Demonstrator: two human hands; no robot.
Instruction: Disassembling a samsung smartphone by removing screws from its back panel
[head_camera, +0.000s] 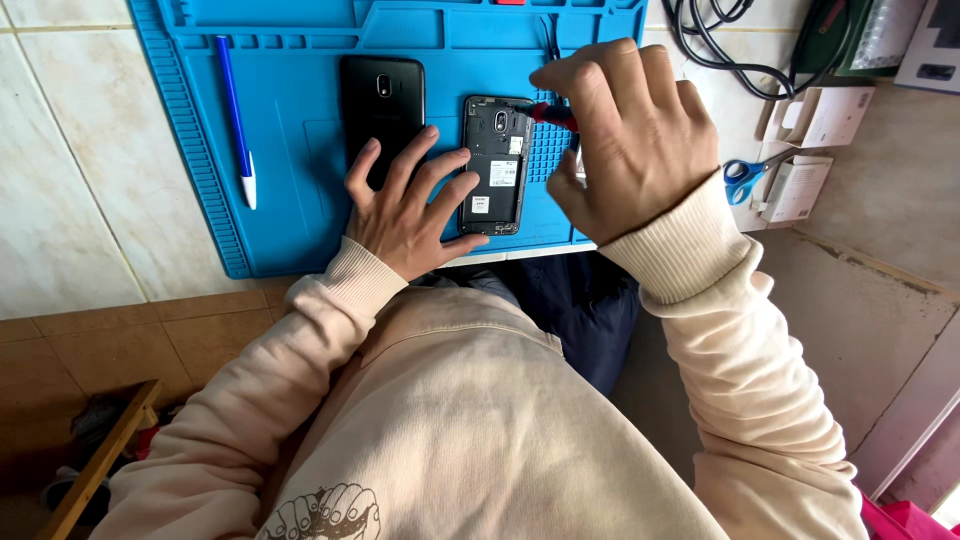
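The left hand (405, 205) lies flat with fingers spread wide, holding nothing, its fingertips pressing the left edge of the opened phone (497, 165) (a black rectangle with bare inner frame and small white labels). This phone rests on the ribbed blue silicone mat (290, 150). At its 3 o'clock, the right hand (625, 135) is curled closed around a red-handled screwdriver (552, 114). At the phone's 9 o'clock lies the smooth black back cover (382, 100); farther left, a blue pen (236, 120).
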